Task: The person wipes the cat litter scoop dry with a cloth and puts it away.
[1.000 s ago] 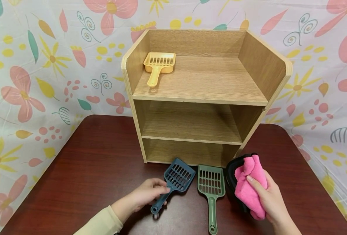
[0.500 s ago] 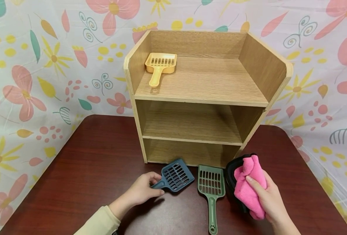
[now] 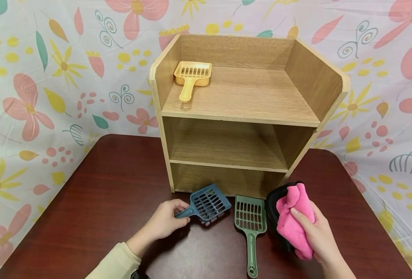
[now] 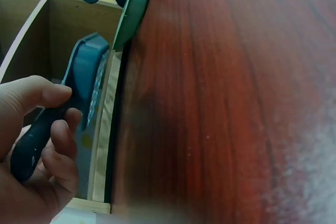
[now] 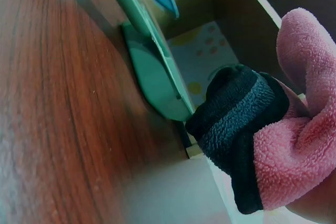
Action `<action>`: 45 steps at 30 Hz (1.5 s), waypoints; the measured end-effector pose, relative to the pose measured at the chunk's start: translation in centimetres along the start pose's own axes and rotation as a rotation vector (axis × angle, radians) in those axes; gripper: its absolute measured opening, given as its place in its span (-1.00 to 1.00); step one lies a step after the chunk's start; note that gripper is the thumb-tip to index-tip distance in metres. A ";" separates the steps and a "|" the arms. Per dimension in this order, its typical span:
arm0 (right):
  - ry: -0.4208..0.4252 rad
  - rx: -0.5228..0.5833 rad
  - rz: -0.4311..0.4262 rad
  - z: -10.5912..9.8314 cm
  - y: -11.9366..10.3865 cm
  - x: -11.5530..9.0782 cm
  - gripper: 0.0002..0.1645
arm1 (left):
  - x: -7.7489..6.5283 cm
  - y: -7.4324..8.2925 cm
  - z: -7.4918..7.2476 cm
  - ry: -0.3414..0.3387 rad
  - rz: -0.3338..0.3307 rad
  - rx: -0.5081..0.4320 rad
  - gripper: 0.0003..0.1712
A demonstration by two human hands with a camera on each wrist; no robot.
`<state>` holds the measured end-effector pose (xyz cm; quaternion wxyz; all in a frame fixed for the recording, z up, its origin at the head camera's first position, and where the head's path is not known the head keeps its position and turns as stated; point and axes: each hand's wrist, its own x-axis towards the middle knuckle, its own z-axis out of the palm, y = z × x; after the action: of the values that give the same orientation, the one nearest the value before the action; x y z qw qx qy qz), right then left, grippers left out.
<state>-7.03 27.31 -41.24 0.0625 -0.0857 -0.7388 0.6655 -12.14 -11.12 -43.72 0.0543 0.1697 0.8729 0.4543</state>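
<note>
By its handle, my left hand (image 3: 164,221) holds a blue slotted litter scoop (image 3: 193,209). In the left wrist view the thumb and curled fingers wrap that handle, and the scoop (image 4: 86,72) looks tilted, its head just off the table. My right hand (image 3: 320,236) grips a folded pink cloth (image 3: 295,226) with the thumb on top. A black-edged dark part (image 3: 271,207) lies against the cloth's left side; the right wrist view shows dark grey pile (image 5: 239,116) there. Between the hands a green litter scoop (image 3: 252,234) lies on the table, handle toward me.
A wooden shelf unit (image 3: 240,121) stands behind the scoops. On its top board, at the left, sits a yellow litter scoop (image 3: 188,87). The dark red table (image 3: 97,217) extends to both sides, and a flowered curtain (image 3: 69,116) hangs behind.
My left hand has changed from touching the blue scoop's neck to gripping its handle and has lifted it slightly. The right hand and the pink cloth stay nearly still.
</note>
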 end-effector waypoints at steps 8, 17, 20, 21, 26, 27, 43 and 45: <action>-0.058 0.020 0.004 0.5 -0.2 0.2 -0.72 | 0.3 0.7 -0.4 0.009 0.098 -0.034 -0.82; -0.193 0.079 -0.028 2.5 -0.7 0.4 -0.75 | 0.8 1.3 0.2 0.068 0.211 -0.077 -0.79; -0.288 0.170 -0.074 3.3 -0.7 0.7 -0.70 | 1.1 1.4 0.5 0.097 0.239 -0.069 -0.78; -0.320 0.202 -0.093 3.6 -0.7 0.8 -0.68 | 1.2 1.5 0.6 0.101 0.245 -0.069 -0.78; -0.444 0.294 -0.158 4.9 -0.7 1.3 -0.58 | 1.8 1.9 0.8 0.100 0.285 -0.069 -0.76; -0.456 0.297 -0.157 5.2 -0.8 1.4 -0.57 | 1.9 2.0 0.8 0.097 0.292 -0.068 -0.75; -0.239 0.074 -0.004 8.0 -0.7 1.0 -0.43 | 3.5 4.2 1.6 0.012 0.323 0.005 -0.72; -0.180 0.067 0.009 8.3 -0.6 1.1 -0.43 | 3.5 4.3 1.7 0.019 0.337 0.052 -0.71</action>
<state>-9.79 19.45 -41.54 -0.0043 -0.0265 -0.7184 0.6951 -13.92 -6.27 -40.98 -0.0353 0.3105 0.8439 0.4360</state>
